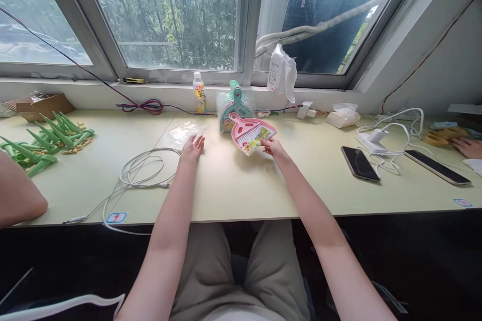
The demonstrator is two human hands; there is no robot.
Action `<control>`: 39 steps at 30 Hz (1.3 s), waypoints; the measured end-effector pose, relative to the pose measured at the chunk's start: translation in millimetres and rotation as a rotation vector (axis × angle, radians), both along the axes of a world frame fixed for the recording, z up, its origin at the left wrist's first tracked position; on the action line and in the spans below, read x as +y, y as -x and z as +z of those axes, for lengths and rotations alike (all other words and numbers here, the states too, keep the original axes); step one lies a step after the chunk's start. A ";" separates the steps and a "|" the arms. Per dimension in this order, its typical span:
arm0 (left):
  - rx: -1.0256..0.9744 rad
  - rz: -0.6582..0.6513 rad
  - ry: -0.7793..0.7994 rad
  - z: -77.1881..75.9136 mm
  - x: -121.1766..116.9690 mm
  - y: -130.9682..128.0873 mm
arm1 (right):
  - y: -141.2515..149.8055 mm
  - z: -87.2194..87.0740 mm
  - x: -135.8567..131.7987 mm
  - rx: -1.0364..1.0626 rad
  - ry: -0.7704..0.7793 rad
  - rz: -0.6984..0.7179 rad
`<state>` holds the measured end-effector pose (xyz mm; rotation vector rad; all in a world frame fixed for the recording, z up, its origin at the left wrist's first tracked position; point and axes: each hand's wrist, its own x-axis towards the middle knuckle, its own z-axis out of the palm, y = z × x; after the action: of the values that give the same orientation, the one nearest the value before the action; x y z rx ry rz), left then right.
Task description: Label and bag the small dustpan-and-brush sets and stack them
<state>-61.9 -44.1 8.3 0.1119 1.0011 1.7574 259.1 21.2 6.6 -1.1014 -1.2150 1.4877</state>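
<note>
pale yellow worktop (233,195) runs beneath a dusty window (181,15), with leaves and branches beyond the glass. the right hand (273,147) is grasping a pink dustpan-and-brush set (241,128) by its lower right edge, fingers pinched near the corner of the printed card (250,147). the set is raised and tilted, its handle towards the window, just in front of a group of green and pink dustpan sets (236,109) standing upright in what looks like clear wrapping. the left hand (193,147) is released, palm up with fingers loosely curled, holding nothing, beside a crumpled clear plastic film (185,133).

the edge grip seems the weak point: with the weight of the set on one corner, it could swing or twist out of the fingers, and the card could bend or come loose if the pinch takes in more card than plastic. the pink set is also near enough to the standing sets that a knock might topple them, perhaps into the drink bottle (200,94) beside them. the slippery film could slide or cling to the left hand, and the coiled white cable (164,185) near the left forearm could catch on it and be dragged along.
</note>
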 end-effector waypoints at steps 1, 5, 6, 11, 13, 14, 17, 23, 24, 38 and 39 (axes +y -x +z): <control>0.012 0.014 0.032 0.5 -0.1 -0.8 | 0.5 -0.4 0.4 -0.004 -0.006 0.003; 0.043 0.032 0.099 4.1 -1.5 -2.7 | 0.8 -4.0 3.7 0.014 -0.036 -0.008; 0.050 0.027 0.111 5.2 -2.3 -2.6 | 0.6 -5.0 4.6 0.022 -0.041 -0.009; 0.067 -0.018 0.103 11.5 -9.2 -5.5 | 1.1 -3.8 5.8 0.051 -0.052 0.009; 0.023 -0.097 0.030 14.1 -12.3 -10.2 | 2.0 -0.2 4.0 0.061 -0.042 0.020; -0.001 -0.161 -0.005 15.2 -13.3 -12.9 | 2.4 2.0 2.5 0.057 -0.031 0.021; -0.019 -0.318 -0.033 16.3 -13.8 -18.9 | 3.1 8.9 -4.6 0.038 -0.009 0.023; 0.015 -0.222 0.007 12.8 -9.6 -16.2 | 0.8 20.4 -18.7 0.071 -0.046 0.067; 0.018 -0.225 0.010 12.9 -9.5 -15.8 | 0.5 21.4 -19.0 0.073 -0.042 0.070; 0.263 -0.410 0.097 19.4 -9.6 -70.6 | 3.2 13.8 -6.1 0.106 -0.074 0.062; 0.317 -0.404 0.063 18.1 -8.5 -82.0 | 3.3 14.9 -6.4 0.121 -0.081 0.071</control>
<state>20.2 -52.6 26.4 0.5298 1.1659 1.3600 255.8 14.8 21.4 -0.9104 -1.2296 1.5227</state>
